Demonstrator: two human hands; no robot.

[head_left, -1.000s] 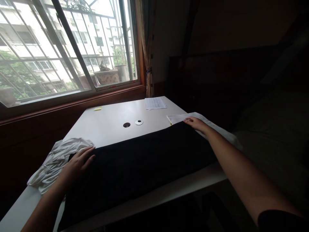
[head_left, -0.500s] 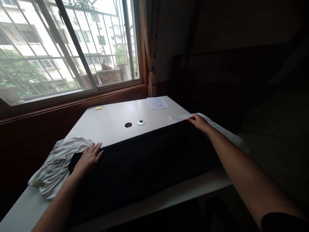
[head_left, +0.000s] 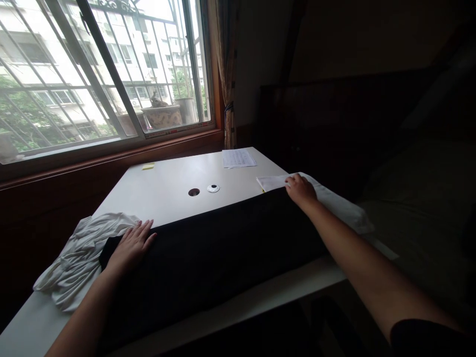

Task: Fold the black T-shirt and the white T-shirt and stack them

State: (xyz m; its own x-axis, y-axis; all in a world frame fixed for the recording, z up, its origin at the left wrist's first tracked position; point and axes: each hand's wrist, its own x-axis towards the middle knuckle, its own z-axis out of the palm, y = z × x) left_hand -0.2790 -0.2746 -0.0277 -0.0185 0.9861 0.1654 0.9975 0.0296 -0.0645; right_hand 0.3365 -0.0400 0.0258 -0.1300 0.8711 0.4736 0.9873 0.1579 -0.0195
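Note:
A long, folded piece of black cloth (head_left: 223, 243) lies slantwise over the near part of the white table; its exact kind does not show. My left hand (head_left: 130, 245) rests flat on its left end, fingers spread, palm down. At the far right corner, my right hand (head_left: 302, 192) has its fingers curled closed on the cloth's edge. Crumpled white cloth (head_left: 80, 260) lies beside and behind my left hand. More white cloth (head_left: 340, 206) sticks out beyond my right hand, close to some white paper (head_left: 269, 182).
The white table (head_left: 178, 171) carries several printed sheets (head_left: 238, 158) at the back and a yellow note (head_left: 148, 166) at the far left. A round cable hole (head_left: 194, 192) has its white cover (head_left: 213, 188) lying beside it. A barred window (head_left: 111, 74) stands behind.
My right hand has shifted slightly along the cloth's far right corner, its fingers more curled. More of the white cloth beside it shows. My left hand stays flat; the whole view has shifted a little.

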